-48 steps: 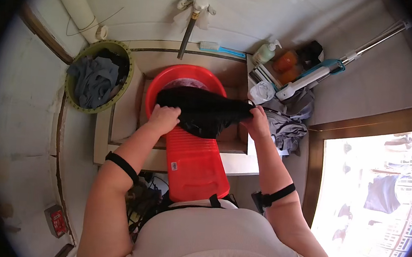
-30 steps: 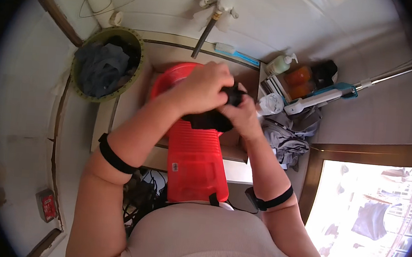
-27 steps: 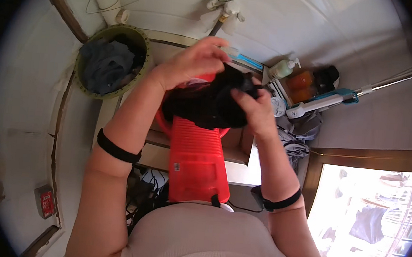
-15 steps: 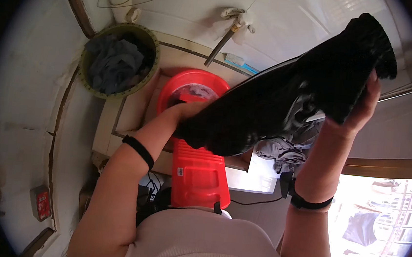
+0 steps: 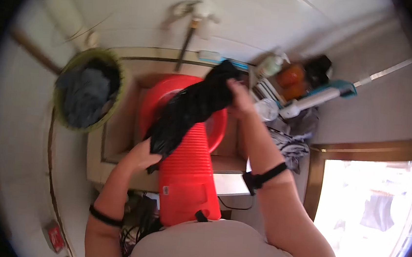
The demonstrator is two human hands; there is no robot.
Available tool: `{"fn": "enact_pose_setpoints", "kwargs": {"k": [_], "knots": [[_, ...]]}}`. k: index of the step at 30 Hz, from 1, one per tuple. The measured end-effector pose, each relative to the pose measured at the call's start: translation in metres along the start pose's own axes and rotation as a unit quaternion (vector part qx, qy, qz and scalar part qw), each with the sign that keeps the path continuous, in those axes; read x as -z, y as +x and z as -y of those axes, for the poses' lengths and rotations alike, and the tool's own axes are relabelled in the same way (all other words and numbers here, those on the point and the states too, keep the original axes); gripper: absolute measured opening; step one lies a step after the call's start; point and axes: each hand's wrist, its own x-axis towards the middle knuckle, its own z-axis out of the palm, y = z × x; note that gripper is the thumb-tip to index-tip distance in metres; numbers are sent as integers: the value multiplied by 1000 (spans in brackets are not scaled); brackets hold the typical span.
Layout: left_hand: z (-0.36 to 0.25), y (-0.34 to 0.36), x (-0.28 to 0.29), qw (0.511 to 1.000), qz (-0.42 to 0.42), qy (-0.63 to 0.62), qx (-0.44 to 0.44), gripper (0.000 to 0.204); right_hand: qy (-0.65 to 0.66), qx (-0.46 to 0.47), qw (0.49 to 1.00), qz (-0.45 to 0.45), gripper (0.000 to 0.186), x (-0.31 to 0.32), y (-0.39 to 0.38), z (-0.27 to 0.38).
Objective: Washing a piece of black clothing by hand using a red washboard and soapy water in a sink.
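A black garment [image 5: 188, 105], dark and slightly glossy, stretches slantwise between my two hands over the red basin [image 5: 155, 94]. My left hand [image 5: 140, 157] grips its lower near end, beside the ribbed part of a red washboard [image 5: 188, 176]. At the upper far end, my right hand [image 5: 240, 99] is closed on the cloth; some fingers are hidden behind it. The washboard slopes from inside the basin toward my body. Much of the basin's inside is covered by the garment.
A green-rimmed tub [image 5: 57, 108] of grey and dark clothes stands at the left. Behind the basin a tap pipe [image 5: 186, 46] hangs down. Bottles [image 5: 272, 66], a white-and-teal brush-like tool [image 5: 316, 100] and crumpled clothes [image 5: 290, 148] are at the right. A bright doorway opens lower right.
Both hands have lowered the garment. My right hand came down and left from high on the right, and my left hand moved nearer my body. The view has shifted too.
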Motion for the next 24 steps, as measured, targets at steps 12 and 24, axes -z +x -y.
{"fn": "enact_pose_setpoints", "kwargs": {"k": [12,24], "knots": [[5,-9,-38,959,-99,266,6,56,-549,193,792,-186,22,102,-68,5],[-10,-14,-95,919,99,376,-68,40,-714,-10,700,24,36,128,-33,-5]]}}
